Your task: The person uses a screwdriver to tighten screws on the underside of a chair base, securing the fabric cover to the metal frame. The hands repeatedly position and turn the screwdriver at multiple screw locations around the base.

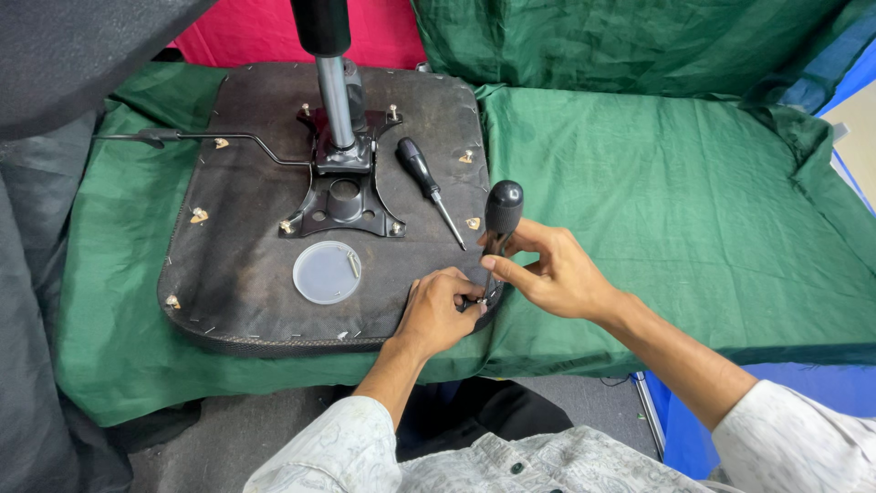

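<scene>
An upturned black chair seat [246, 274] lies on a green cloth. My right hand [557, 274] grips a black-handled screwdriver [503, 208] held upright at the seat's near right corner. My left hand [440, 309] pinches something small at that corner, right at the screwdriver's tip; the tip and the small part are hidden by my fingers. A black metal mounting plate [342, 196] with a chrome gas cylinder [335, 91] is fixed at the seat's centre.
A second black-handled screwdriver [427, 187] lies on the seat right of the plate. A round clear lid [327, 272] holds a screw. A thin lever rod [210, 139] sticks out left. Green cloth [675, 210] covers the table to the right; red fabric hangs behind.
</scene>
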